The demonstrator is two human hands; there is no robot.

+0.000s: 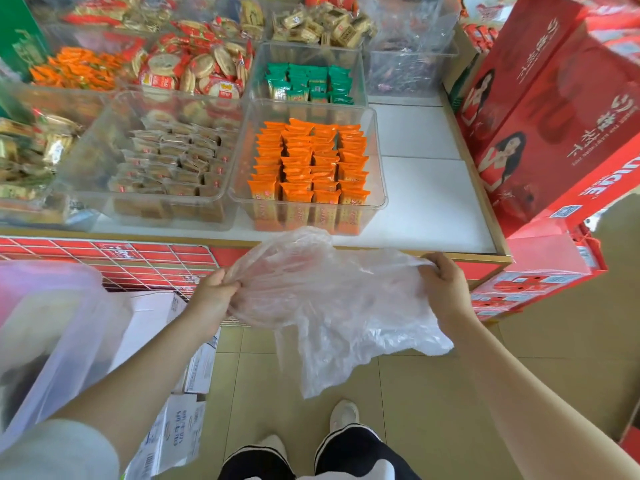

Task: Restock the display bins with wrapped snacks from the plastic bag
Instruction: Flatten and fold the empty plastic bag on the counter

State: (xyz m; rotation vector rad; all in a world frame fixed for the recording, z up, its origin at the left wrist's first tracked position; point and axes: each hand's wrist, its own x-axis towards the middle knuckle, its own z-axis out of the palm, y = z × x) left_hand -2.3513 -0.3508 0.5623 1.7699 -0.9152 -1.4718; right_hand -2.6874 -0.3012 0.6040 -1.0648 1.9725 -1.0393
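A thin clear plastic bag (332, 306) hangs limp and crumpled in front of the display counter, with no snacks visible inside it. My left hand (211, 296) grips its left edge and my right hand (446, 289) grips its right edge, stretching it between them. Just beyond the bag, a clear bin (377, 174) holds neat rows of orange wrapped snacks (311, 161). Behind it a second bin (258, 74) holds green wrapped snacks (308, 83). To the left, a larger bin (86, 157) holds brown wrapped snacks (173, 161).
White counter surface (429, 195) lies right of the orange bin. Red gift boxes (554, 109) are stacked at the right. More snack bins fill the back and left. Cardboard cartons (180, 424) and a translucent bag (52, 327) stand on the floor at the left.
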